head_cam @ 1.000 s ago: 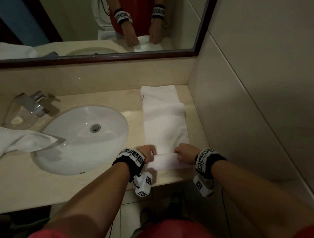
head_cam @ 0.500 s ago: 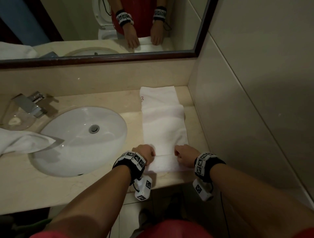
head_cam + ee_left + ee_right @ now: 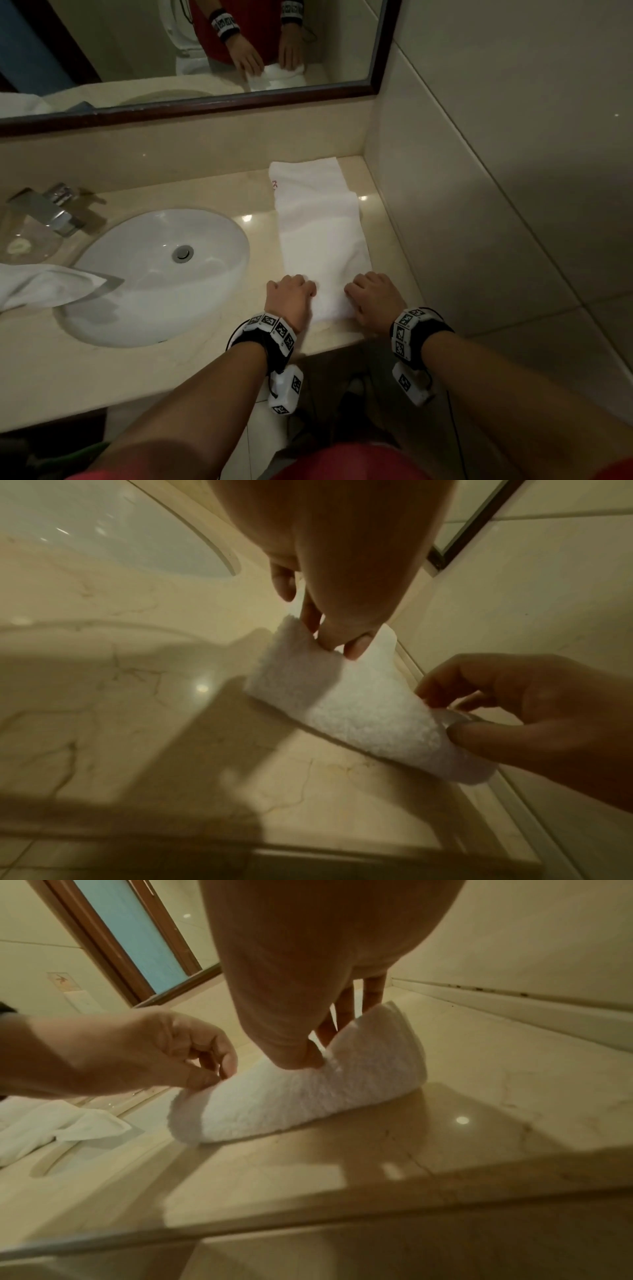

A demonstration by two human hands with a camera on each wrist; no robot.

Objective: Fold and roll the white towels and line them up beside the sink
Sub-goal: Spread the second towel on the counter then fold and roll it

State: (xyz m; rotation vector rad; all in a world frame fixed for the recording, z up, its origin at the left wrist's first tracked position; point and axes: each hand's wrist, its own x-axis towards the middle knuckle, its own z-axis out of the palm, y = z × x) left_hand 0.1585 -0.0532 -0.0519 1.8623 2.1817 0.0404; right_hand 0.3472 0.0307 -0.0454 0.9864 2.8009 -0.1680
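Leftmost, a loose white towel (image 3: 44, 287) droops over the sink (image 3: 154, 274) rim. Right of the sink, a folded towel strip (image 3: 322, 233) lies on the bench (image 3: 205, 370), its near end rolled. Left hand (image 3: 289, 296) and right hand (image 3: 375, 298) each pinch that roll, grip closed on it, fingers curled.
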